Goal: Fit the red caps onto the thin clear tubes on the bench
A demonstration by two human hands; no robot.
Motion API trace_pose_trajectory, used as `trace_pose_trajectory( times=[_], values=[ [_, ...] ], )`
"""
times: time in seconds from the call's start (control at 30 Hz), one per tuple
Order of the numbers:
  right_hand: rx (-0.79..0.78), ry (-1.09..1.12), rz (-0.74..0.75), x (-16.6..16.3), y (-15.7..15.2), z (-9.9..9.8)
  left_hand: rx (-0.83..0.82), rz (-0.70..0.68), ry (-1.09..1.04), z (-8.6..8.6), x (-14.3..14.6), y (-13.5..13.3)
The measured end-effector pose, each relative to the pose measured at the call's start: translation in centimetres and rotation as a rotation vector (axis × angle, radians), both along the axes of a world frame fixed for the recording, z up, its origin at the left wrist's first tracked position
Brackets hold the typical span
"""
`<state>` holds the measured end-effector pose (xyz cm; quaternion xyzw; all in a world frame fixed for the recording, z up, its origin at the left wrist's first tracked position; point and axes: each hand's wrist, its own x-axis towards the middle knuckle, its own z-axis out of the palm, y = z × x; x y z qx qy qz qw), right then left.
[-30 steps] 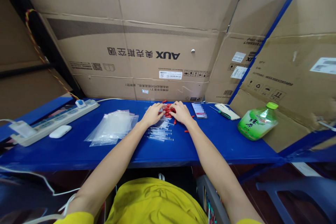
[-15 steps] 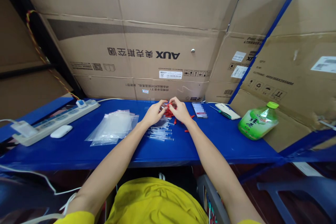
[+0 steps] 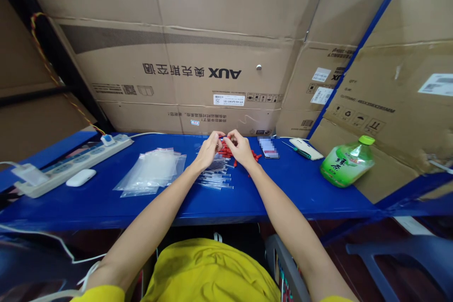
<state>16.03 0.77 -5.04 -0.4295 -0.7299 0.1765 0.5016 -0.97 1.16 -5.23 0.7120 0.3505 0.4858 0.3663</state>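
Right now, in the head view, two bare hands meet over the middle of a blue bench (image 3: 286, 198). The left hand (image 3: 208, 151) and the right hand (image 3: 241, 148) are side by side, with a small gap between them. On each, the fingers are bent and the thumb comes in close to the fingertips, like a pinch. Some red shows by the tips, but it is too small to tell what each hand has, or if it has anything. Red bits (image 3: 227, 152) lie in a heap on the bench, under and between the hands. A few poke out past the right hand, and one is next to the right wrist. Clear sticks (image 3: 216, 180) lie in a loose pile on the near side of the red bits, between the two arms. To the left is a stack of clear bags (image 3: 150, 172), near the left arm. More to the left are a small white case (image 3: 81, 178) and a long power strip (image 3: 60, 170) with plugs in it. To the right lies a phone (image 3: 268, 147), then a green screwdriver (image 3: 302, 153) by a white slab (image 3: 308, 147). A green bottle (image 3: 347, 164) leans at the right end. Big brown cardboard (image 3: 212, 0) makes the back wall.
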Motion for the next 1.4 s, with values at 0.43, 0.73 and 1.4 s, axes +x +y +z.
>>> trace_pose_trajectory(
  times=[0.43, 0.73, 1.4],
  values=[
    [0.036, -0.112, -0.104, -0.4, -0.2, 0.0, -0.287, -0.157, -0.175, 0.5, 0.6, 0.5],
    [0.131, 0.019, -0.244, 0.6, -0.3, 0.4, 0.100, 0.047, 0.193, 0.0, -0.4, 0.6],
    [0.122, -0.074, -0.180, -0.2, -0.4, 0.1, 0.451, 0.010, 0.357, -0.1, -0.1, 0.1]
  ],
)
